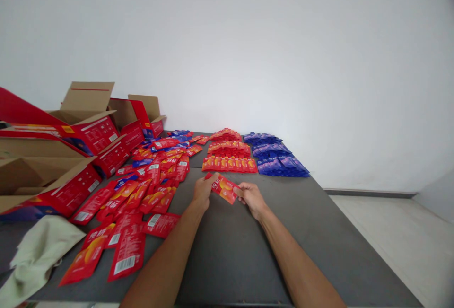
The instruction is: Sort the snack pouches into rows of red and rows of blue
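Note:
Between my two hands, above the middle of the table, is a red pouch [224,189] with an orange fruit picture. My left hand [203,190] pinches its left end, and my right hand [250,198] grips its right end. Just beyond them lie rows of overlapping red pouches [230,164]. Blue pouches [282,166] lie in similar rows to the right of these. On my left spreads a loose heap of red pouches [156,189], with some blue ones mixed in.
Open red cardboard boxes [74,187] stand along the left side. A pale cloth [44,251] lies crumpled at the near left. The grey table [234,256] meets a white wall at the back, and its right edge drops to a light floor [393,232].

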### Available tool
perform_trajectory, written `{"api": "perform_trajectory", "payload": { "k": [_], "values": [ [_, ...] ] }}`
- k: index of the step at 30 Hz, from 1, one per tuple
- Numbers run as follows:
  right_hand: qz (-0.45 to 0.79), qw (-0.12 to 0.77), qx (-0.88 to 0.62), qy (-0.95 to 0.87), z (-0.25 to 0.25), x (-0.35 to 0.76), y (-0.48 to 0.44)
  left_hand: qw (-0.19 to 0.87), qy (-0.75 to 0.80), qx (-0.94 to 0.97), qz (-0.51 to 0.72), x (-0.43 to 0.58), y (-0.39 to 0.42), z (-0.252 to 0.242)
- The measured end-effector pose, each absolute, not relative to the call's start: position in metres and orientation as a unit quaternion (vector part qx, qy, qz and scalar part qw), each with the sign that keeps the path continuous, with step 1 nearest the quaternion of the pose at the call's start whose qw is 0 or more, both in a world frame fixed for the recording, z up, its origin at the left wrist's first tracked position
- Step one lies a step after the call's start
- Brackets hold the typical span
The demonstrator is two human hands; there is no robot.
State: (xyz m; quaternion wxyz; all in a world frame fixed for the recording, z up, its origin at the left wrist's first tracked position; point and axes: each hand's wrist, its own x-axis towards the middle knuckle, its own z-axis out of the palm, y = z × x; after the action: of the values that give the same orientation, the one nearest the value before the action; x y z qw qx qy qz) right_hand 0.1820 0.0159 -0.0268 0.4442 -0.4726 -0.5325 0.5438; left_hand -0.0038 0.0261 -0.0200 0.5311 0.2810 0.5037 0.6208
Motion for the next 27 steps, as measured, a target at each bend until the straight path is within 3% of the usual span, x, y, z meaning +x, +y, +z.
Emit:
{"api": "perform_trajectory", "payload": {
  "k": [6,15,18,27],
  "values": [
    [0.529,0.545,-0.467,-0.453,-0.027,0.188,0.021,0.593,0.491,0.369,0.521,0.027,0.016,-0.029],
    [0.540,0.621,-0.444,-0.353,-0.037,0.191,0.035,0.473,0.532,0.461,0.529,0.076,0.068,-0.022],
    [0.517,0.635,-0.485,-0.307,-0.041,0.199,0.043,0.385,0.589,0.514,0.490,0.095,0.099,-0.018],
    [0.490,0.634,-0.524,-0.287,-0.048,0.211,0.052,0.297,0.664,0.576,0.374,0.128,0.153,-0.016]
  ]
}}
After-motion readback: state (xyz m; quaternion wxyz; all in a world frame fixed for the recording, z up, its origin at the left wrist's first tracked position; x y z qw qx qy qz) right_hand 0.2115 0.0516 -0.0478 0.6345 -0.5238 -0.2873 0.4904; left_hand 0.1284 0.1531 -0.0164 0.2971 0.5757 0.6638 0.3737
